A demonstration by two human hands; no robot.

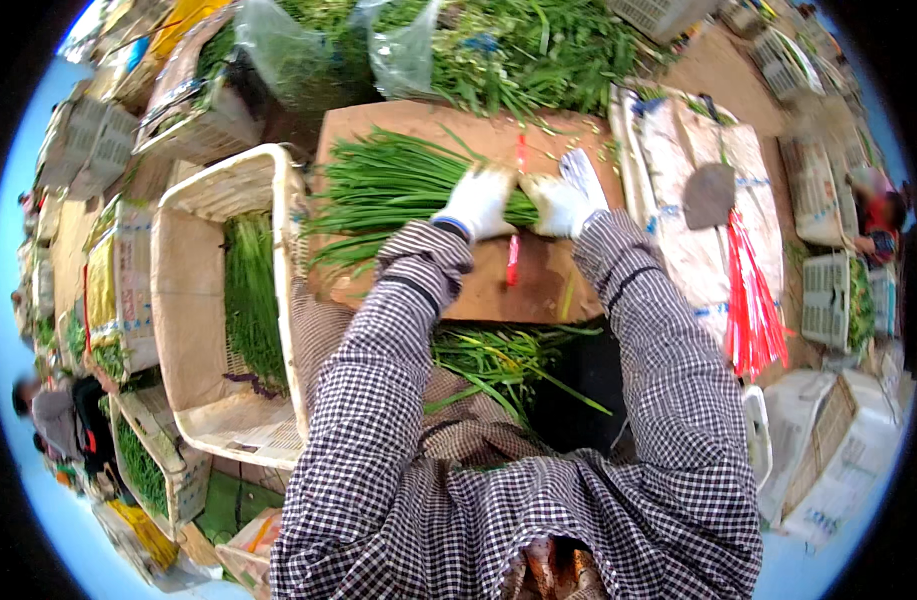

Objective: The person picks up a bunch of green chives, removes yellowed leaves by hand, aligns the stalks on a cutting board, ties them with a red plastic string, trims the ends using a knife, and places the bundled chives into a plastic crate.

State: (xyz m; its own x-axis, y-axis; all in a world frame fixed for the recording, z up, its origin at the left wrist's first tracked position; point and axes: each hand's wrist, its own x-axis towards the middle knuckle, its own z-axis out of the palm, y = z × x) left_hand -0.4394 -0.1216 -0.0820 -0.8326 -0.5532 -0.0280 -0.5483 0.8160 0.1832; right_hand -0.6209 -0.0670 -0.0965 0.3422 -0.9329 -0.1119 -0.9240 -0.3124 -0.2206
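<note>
A bundle of long green leafy stalks, like Chinese chives, lies across a brown board, its leaf tips fanned to the left. My left hand, in a white glove, grips the bundle near its right end. My right hand, gloved too, closes around the right end, close beside the left. A red strip lies on the board below the bundle and shows again above it. Between and under my fingers the stalk ends are hidden.
Left stands a white plastic crate holding green stalks. Right, a flat dark blade and red ribbons lie on a white-covered surface. Loose greens are heaped beyond the board; more leaves lie below it. People are at both sides.
</note>
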